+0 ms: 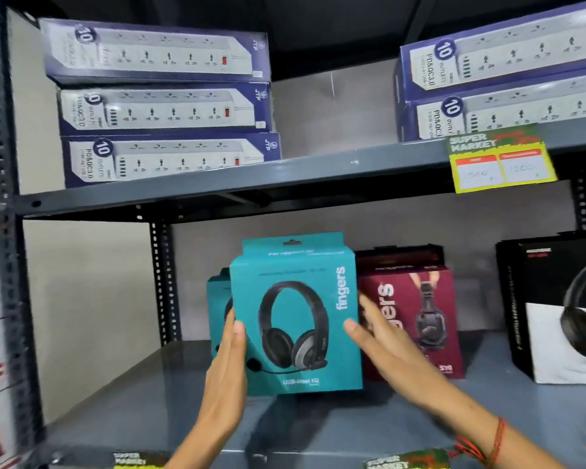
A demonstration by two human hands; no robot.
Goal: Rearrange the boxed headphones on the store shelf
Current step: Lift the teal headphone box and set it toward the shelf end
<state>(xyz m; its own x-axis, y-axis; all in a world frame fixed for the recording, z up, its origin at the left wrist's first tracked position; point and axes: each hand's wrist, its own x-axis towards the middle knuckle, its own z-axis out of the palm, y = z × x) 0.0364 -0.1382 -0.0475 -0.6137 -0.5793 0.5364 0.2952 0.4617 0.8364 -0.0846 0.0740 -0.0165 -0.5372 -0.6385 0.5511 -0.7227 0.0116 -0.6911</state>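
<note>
A teal headphone box (295,319) stands upright on the grey lower shelf (149,401), held between both hands. My left hand (225,374) presses flat against its left side. My right hand (383,346) presses its right side, thumb on the front face. A second teal box (219,309) stands just behind it at the left, mostly hidden. A maroon headphone box (416,316) stands to the right, touching or close behind my right hand. A black and white headphone box (562,313) stands at the far right.
The upper shelf (285,174) carries stacked blue power-strip boxes at left (163,103) and right (501,79). A yellow price tag (501,160) hangs from its edge. A dark perforated upright (4,198) borders the left. Bare shelf lies left of the teal boxes.
</note>
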